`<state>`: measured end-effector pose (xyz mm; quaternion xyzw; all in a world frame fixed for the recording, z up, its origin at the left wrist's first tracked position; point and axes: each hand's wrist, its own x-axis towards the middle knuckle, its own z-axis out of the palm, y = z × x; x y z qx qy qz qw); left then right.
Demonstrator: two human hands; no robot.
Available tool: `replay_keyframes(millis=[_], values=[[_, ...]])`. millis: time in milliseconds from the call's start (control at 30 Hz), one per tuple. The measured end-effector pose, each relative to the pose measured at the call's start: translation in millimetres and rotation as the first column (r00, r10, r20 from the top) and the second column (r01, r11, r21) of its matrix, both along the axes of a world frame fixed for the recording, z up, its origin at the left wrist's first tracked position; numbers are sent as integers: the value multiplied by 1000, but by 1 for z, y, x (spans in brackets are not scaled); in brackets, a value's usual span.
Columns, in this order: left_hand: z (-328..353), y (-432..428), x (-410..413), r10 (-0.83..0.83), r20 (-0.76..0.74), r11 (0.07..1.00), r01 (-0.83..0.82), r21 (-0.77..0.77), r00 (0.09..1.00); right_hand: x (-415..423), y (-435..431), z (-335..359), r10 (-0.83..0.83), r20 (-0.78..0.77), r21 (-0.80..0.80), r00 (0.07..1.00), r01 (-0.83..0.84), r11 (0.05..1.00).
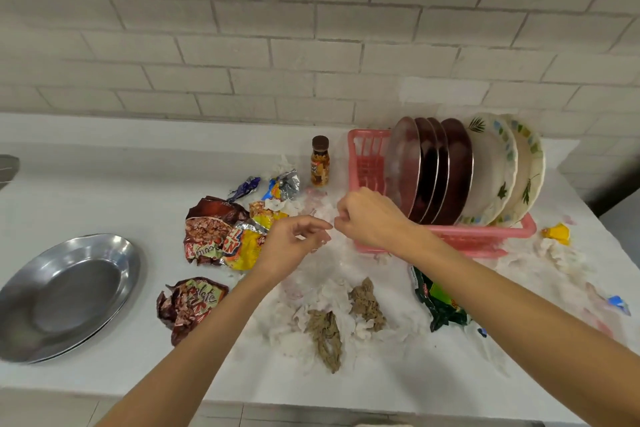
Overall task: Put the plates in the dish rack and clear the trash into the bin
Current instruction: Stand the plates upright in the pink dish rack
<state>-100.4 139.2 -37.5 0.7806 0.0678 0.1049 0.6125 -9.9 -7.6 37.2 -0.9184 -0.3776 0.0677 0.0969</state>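
Mid counter (138, 156) by dish rack (367, 156) | left hand (294, 243), right hand (367, 218) pinch clear film (325, 253) | risk: flimsy film tears, scattering scraps

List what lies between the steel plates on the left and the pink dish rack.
Head view: crumpled snack wrappers, white tissue scraps, and the left hand and right hand, seemingly pinching clear plastic.

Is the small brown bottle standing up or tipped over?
Upright. The bottle stands on its base, brown cap on top.
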Motion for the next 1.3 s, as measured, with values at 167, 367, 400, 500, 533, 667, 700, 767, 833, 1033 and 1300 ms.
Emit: replay_keyframes(millis=[167,367,400,500,533,667,700,767,833,1033,1300], values=[[3,41,-52,171,5,985,-171,32,985,-23,37,-34,197,-66,68,978,-193,979],[-2,82,-112,366,14,883,-352,312,930,-59,83,-61,405,-144,191,903,-376,907],[-5,90,-123,394,13,857,-372,355,919,-64,91,-64,431,-154,207,889,-397,894],[-15,118,-157,514,-8,765,-454,457,858,-82,113,-77,464,-182,272,867,-409,871],[-20,128,-168,565,-19,735,-493,465,825,-88,119,-80,464,-200,291,863,-400,869],[-36,172,-212,795,-109,565,-662,492,597,-105,138,-87,468,-278,410,839,-337,848],[-40,186,-225,854,-139,496,-704,509,501,-108,140,-89,466,-306,426,830,-318,847],[-47,214,-252,931,-210,364,-778,511,297,-113,143,-91,457,-363,436,812,-285,854],[-55,238,-277,933,-326,313,-796,518,154,-114,144,-95,441,-403,435,802,-256,863],[-78,260,-284,812,-555,491,-726,481,182,-105,144,-102,355,-477,409,804,-154,899],[-77,273,-290,842,-513,412,-812,414,166,-108,139,-108,335,-548,393,766,-118,912]])
